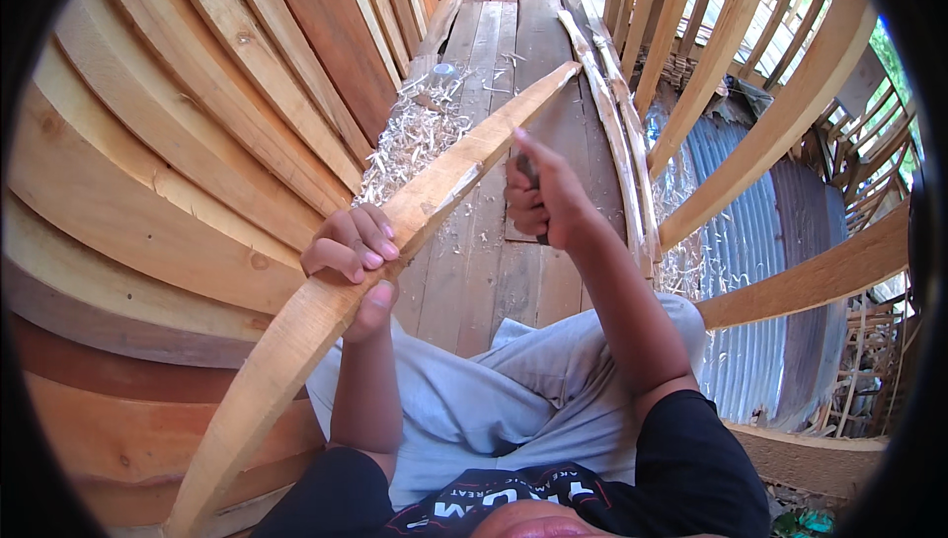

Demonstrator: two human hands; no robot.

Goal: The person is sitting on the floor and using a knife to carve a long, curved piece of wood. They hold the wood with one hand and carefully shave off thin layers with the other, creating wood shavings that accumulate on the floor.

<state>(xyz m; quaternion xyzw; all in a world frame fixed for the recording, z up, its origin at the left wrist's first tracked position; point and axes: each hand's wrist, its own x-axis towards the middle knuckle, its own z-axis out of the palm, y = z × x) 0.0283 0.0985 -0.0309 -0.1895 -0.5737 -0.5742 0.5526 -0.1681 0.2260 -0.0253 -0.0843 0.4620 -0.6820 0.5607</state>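
Observation:
A long curved timber (276, 350) runs slantwise from the lower left toward the middle top, narrowing at its far end. My left hand (354, 254) is wrapped round it near its middle, fingers over the top and thumb on the near side. Beyond that grip, a paler, freshly cut patch shows along the timber's edge. My right hand (549, 192) is closed round a dark-handled tool (528, 173), just right of the timber's far part. The thumb points up toward the timber. Most of the tool is hidden in the fist, so its kind cannot be made out.
Curled wood shavings (410, 138) heap on the plank floor (484, 281), beside a small round bluish object (443, 71). Curved wooden ribs (188, 173) line the left side; more ribs (790, 114) stand right. Thin pale poles (614, 133) lie along the right. Corrugated metal sheets (741, 271) show beyond.

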